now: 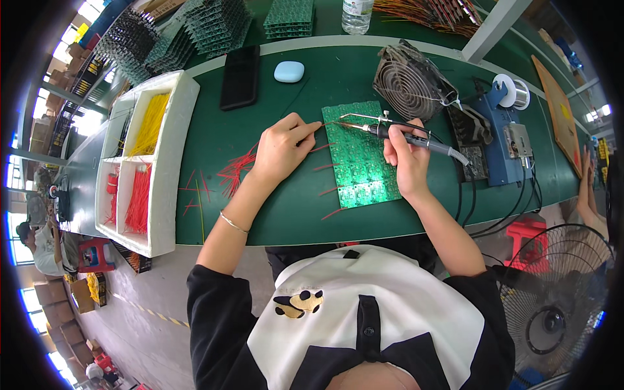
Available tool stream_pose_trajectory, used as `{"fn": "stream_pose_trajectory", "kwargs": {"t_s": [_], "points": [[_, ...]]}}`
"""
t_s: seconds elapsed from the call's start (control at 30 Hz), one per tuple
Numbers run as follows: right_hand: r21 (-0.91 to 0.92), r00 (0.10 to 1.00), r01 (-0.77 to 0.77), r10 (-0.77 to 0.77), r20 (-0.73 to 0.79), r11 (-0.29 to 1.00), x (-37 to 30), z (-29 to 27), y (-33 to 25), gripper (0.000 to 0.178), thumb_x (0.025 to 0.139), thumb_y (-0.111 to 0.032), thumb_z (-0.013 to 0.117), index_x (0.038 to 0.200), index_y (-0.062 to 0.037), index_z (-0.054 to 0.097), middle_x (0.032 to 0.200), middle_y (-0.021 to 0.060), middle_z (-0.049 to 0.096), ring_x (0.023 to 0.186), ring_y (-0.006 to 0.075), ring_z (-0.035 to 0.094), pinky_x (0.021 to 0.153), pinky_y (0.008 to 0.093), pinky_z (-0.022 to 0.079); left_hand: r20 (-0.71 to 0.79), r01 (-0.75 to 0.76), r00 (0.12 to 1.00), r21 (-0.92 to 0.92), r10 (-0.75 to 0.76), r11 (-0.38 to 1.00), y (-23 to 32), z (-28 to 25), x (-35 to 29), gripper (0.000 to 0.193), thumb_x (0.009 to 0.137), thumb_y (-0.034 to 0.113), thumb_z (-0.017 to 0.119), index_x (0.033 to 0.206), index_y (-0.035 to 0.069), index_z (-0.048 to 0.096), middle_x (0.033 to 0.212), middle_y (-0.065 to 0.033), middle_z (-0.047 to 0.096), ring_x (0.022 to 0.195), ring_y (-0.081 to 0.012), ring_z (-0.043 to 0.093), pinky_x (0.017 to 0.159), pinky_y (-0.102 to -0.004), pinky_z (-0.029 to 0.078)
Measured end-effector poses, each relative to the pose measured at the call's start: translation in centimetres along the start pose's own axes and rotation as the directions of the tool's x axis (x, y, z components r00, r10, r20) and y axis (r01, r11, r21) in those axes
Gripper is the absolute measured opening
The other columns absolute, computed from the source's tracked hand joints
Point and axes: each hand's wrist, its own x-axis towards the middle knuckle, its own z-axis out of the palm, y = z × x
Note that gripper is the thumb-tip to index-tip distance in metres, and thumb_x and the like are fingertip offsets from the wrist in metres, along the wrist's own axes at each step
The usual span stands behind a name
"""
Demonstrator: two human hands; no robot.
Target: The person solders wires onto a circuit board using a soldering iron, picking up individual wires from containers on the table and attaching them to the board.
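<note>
My left hand [284,147] is pinched at the upper left edge of a green circuit board panel [359,170], its fingertips closed on a thin red wire. In my right hand [411,159] is a soldering iron [426,142], gripped like a pen. A thin metal feed tube [364,117] runs along the iron, and both point left toward the wire end. Several red wires [327,167] stick out from the panel's left edge. Beside my left wrist lies a bunch of loose red wires [238,170].
A white foam box [164,188] with yellow and red wires stands left. Behind are a black phone [240,77], a light-blue case [288,71] and a fan [409,75]. A blue solder feeder [504,140] with a spool [518,95] and cables stands right.
</note>
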Motion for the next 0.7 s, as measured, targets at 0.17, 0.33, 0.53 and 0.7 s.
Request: {"fn": "stream_pose_trajectory", "kwargs": {"t_s": [0.17, 0.33, 0.53, 0.7], "points": [[-0.001, 1.000, -0.005, 0.005, -0.013, 1.000, 0.0, 0.0, 0.1, 0.014, 0.087, -0.012, 0.055, 0.086, -0.0061, 0.042, 0.059, 0.0019, 0.046, 0.049, 0.0048, 0.040, 0.043, 0.0192, 0.031, 0.010, -0.022, 1.000, 0.030, 0.022, 0.999, 0.2, 0.0, 0.1, 0.023, 0.068, -0.001, 0.063, 0.089, 0.007, 0.069, 0.070, -0.0037, 0.052, 0.052, -0.0145, 0.052, 0.049, -0.0262, 0.044], [0.012, 1.000, 0.009, -0.009, -0.007, 1.000, 0.0, 0.1, 0.1, 0.014, 0.088, -0.011, 0.054, 0.086, -0.0060, 0.042, 0.059, 0.0017, 0.045, 0.049, 0.0050, 0.040, 0.043, 0.0194, 0.031, -0.014, -0.004, 1.000, -0.007, 0.004, 1.000, 0.4, 0.2, 0.5, 0.014, 0.071, 0.000, 0.063, 0.084, 0.005, 0.067, 0.072, -0.0036, 0.054, 0.054, -0.0126, 0.054, 0.050, -0.0244, 0.046], [0.011, 1.000, 0.028, -0.027, -0.009, 1.000, -0.1, 0.0, 0.1, 0.014, 0.088, -0.012, 0.054, 0.086, -0.0061, 0.041, 0.059, 0.0014, 0.045, 0.049, 0.0050, 0.040, 0.043, 0.0193, 0.031, 0.049, 0.031, 0.998, -0.116, -0.025, 0.993, -0.7, 0.0, 1.3, 0.005, 0.075, 0.004, 0.064, 0.080, 0.002, 0.065, 0.073, -0.0044, 0.056, 0.054, -0.0152, 0.056, 0.051, -0.0243, 0.047], [0.008, 0.998, 0.061, -0.061, -0.015, 0.998, -0.1, 0.0, 0.2, 0.014, 0.088, -0.013, 0.054, 0.087, -0.0060, 0.042, 0.059, 0.0015, 0.045, 0.048, 0.0049, 0.040, 0.042, 0.0192, 0.030, 0.105, 0.266, 0.964, -0.306, -0.245, 0.914, -0.3, -0.4, 1.9, 0.008, 0.078, 0.005, 0.062, 0.085, 0.002, 0.063, 0.074, -0.0077, 0.058, 0.054, -0.0164, 0.056, 0.052, -0.0256, 0.046]]}}
